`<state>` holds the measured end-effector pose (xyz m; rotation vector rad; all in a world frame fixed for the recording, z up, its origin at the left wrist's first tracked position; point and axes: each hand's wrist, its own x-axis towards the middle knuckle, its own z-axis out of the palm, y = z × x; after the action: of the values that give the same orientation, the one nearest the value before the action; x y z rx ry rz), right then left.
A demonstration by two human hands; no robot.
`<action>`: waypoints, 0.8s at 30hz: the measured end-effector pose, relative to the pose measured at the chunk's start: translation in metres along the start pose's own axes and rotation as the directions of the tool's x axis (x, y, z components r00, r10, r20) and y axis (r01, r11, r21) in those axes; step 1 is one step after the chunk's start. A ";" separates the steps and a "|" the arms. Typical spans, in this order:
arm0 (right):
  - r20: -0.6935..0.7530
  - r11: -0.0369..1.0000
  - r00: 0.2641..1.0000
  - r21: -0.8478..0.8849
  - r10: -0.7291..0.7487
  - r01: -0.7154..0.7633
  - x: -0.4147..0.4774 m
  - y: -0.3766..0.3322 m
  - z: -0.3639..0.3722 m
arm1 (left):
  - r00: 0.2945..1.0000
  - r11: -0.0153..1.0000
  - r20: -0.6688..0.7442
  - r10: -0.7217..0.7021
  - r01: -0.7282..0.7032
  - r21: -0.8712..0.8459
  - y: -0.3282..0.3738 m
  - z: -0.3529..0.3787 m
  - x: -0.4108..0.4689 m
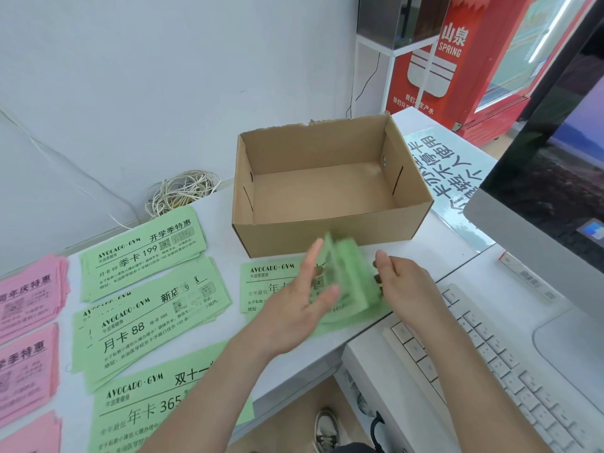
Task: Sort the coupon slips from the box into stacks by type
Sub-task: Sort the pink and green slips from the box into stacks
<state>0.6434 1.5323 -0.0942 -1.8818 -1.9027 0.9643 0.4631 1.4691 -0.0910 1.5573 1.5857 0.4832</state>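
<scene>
Desk (441,243): box (327,235) empty; green stacks (143,253), pink stacks (29,289) laid out. Apparently the last bundle (351,276) unplaced: left hand (294,308) flat against it, right hand (405,282) gripping its edge.

One wide-angle camera is riding on the person's head, looking forward and down across the desk (434,243) from its near edge. It is sitting close: the left hand (294,308), right hand (405,282) and the slips (351,279) between them are filling the lower middle, with the box (330,230) lying just beyond. Stacks (143,256) are running off the left edge, a monitor (555,178) off the right, and a shoe (325,426) is showing below.
</scene>
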 end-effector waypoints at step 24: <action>0.415 0.976 0.905 0.145 0.092 -0.165 0.014 -0.001 -0.009 | 0.989 0.673 0.041 -0.140 0.065 0.737 -0.005 0.041 -0.032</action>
<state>0.6472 1.5478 -0.0902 -1.8266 -1.8379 1.6219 0.4876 1.4266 -0.1089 2.0093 1.8989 -0.3687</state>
